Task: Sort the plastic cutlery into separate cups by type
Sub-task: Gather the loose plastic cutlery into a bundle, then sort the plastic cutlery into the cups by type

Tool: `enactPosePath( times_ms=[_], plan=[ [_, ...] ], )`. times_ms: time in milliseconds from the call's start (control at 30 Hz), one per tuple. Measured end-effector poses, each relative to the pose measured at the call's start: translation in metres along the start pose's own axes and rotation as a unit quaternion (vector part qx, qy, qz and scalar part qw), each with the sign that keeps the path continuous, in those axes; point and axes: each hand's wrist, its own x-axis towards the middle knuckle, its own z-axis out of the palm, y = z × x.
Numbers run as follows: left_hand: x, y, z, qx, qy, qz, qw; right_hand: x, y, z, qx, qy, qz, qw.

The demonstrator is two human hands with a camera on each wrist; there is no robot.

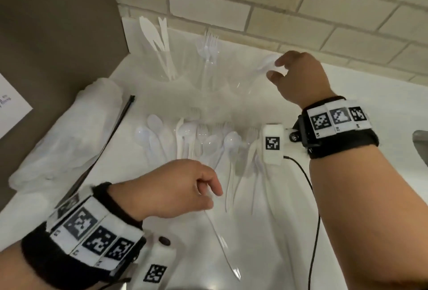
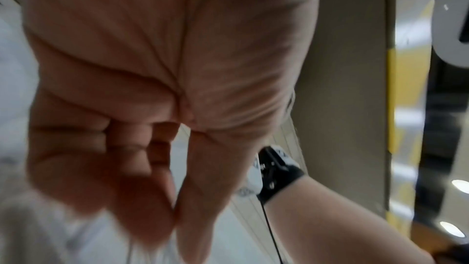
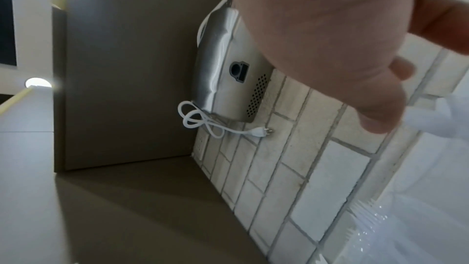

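Observation:
Three clear cups stand by the tiled wall: the left cup (image 1: 165,67) holds white knives, the middle cup (image 1: 208,67) holds forks, and the right cup (image 1: 243,79) is see-through. My right hand (image 1: 274,68) pinches a white spoon (image 1: 264,65) over the right cup; in the right wrist view the spoon (image 3: 428,115) is a white blur beyond my fingertips (image 3: 378,119). Nearer me, my left hand (image 1: 213,194) is curled and pinches a clear utensil (image 1: 222,245) that trails toward me; its type is unclear. Mixed loose cutlery (image 1: 196,139) lies between the hands.
A crumpled plastic bag (image 1: 69,132) and a black strip (image 1: 125,110) lie at the left by a brown panel (image 1: 58,35). A cable (image 1: 312,208) hangs from my right wrist. On the wall is a metal unit (image 3: 228,63) with a white cord (image 3: 215,125).

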Motion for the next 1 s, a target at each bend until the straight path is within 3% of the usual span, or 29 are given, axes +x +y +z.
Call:
enactPosePath(
  times_ms=[133, 300, 467, 533, 633, 733, 900, 1000],
  plan=[
    [0.003, 0.014, 0.028, 0.169, -0.129, 0.03, 0.977, -0.041, 0.006, -0.001, -0.045, -0.132, 0.016, 0.99],
    [-0.001, 0.02, 0.049, 0.269, -0.157, 0.057, 0.949, -0.09, 0.012, 0.003, -0.033, -0.301, 0.11, 0.947],
    [-0.002, 0.024, 0.048, 0.356, -0.181, 0.096, 0.912, -0.115, 0.024, 0.014, 0.013, -0.31, 0.168, 0.936],
    [0.001, 0.027, 0.043, 0.356, -0.16, 0.109, 0.914, -0.121, 0.027, 0.017, 0.035, -0.303, 0.196, 0.932],
    [0.013, 0.031, 0.029, 0.322, -0.078, 0.112, 0.937, -0.127, 0.026, 0.021, 0.065, -0.287, 0.225, 0.929],
    [0.036, 0.03, 0.016, 0.314, -0.013, 0.115, 0.942, -0.13, 0.023, 0.023, 0.061, -0.299, 0.213, 0.928],
    [0.071, 0.023, 0.01, 0.267, 0.005, 0.131, 0.955, -0.131, 0.016, 0.035, 0.07, -0.335, 0.21, 0.916],
    [0.081, 0.021, 0.009, 0.239, 0.054, 0.125, 0.961, -0.125, 0.018, 0.043, 0.08, -0.338, 0.229, 0.909]
  ],
)
